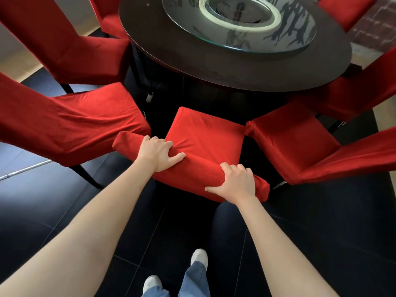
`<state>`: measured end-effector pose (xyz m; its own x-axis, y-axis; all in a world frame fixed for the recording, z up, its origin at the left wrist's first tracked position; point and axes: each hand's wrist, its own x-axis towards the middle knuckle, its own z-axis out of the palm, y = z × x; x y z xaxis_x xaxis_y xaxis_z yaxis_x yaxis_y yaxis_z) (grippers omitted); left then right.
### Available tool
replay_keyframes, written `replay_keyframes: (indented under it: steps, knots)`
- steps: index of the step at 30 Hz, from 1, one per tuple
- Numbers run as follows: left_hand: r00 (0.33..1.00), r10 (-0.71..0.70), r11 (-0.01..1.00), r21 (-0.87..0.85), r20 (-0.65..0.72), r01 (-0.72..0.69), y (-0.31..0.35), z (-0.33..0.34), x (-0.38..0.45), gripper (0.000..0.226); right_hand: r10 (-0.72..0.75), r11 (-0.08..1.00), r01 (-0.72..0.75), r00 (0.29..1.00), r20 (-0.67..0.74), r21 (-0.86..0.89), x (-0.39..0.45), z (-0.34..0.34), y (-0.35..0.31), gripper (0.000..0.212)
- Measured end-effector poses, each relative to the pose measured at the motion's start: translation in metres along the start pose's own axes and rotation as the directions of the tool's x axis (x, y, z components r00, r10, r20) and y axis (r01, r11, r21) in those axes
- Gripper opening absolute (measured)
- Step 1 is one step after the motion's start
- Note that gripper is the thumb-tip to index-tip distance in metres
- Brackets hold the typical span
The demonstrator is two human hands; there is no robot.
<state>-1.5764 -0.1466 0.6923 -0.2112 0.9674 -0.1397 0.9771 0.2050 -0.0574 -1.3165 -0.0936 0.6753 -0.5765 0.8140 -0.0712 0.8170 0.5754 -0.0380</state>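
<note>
We hold the red-covered chair [203, 138] by the top of its backrest, with our left hand [159, 154] and right hand [234, 182] each curled over the padded edge and grasping it. It stands on the dark floor [107, 211] between the left-side chair [85, 121] and the right-side chair [289, 136], facing the round table [214, 78]. We judge the grip made but the placing not yet done: the seat sits skewed and short of the table's rim, so squaring it and sliding it in remain.

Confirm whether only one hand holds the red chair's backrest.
No, the left hand and right hand both grip the backrest top.
</note>
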Motion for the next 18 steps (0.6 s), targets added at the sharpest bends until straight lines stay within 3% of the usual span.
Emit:
replay_keyframes:
  steps: [18]
  knots:
    - [0.991, -0.134, 0.989, -0.061, -0.007, 0.133, 0.091, -0.001, -0.019, 0.083, -0.174, 0.982, 0.175, 0.984, 0.026, -0.07, -0.013, -0.008, 0.095, 0.089]
